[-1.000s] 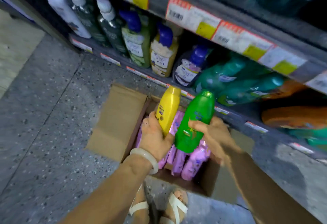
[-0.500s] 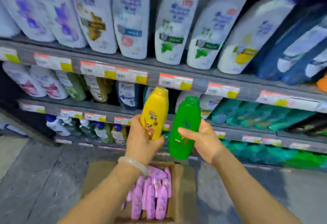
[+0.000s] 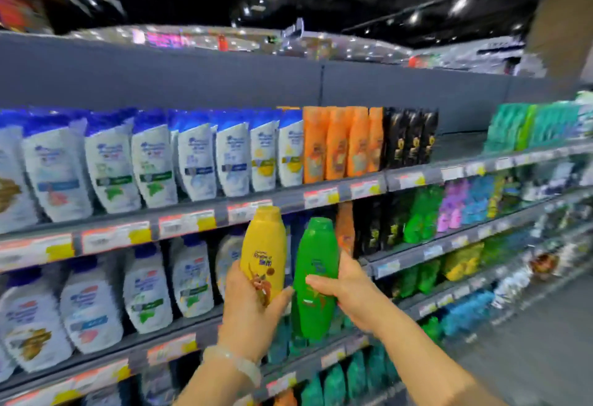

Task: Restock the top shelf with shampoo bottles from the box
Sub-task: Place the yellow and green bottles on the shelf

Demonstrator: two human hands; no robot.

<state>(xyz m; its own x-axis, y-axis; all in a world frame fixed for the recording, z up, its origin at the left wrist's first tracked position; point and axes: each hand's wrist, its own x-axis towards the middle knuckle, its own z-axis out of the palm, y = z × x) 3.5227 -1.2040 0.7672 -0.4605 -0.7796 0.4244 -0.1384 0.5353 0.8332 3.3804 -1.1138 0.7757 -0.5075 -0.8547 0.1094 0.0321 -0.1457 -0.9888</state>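
Blurred top shelf [image 3: 449,161], part bare right of black bottles [image 3: 412,137]

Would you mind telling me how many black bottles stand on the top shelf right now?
3 show: one black bottle beside the orange bottles, a second in the middle, a third at the right end, before the bare stretch of top shelf. More may stand hidden behind them.

Small ceiling lights [image 3: 459,4] glare as smeared spots against a dark ceiling, while the shelves below sit brightly and evenly lit. Motion blur softens every label, worst toward the right edge, and the wide lens bows the top shelf [image 3: 192,213] into a curve
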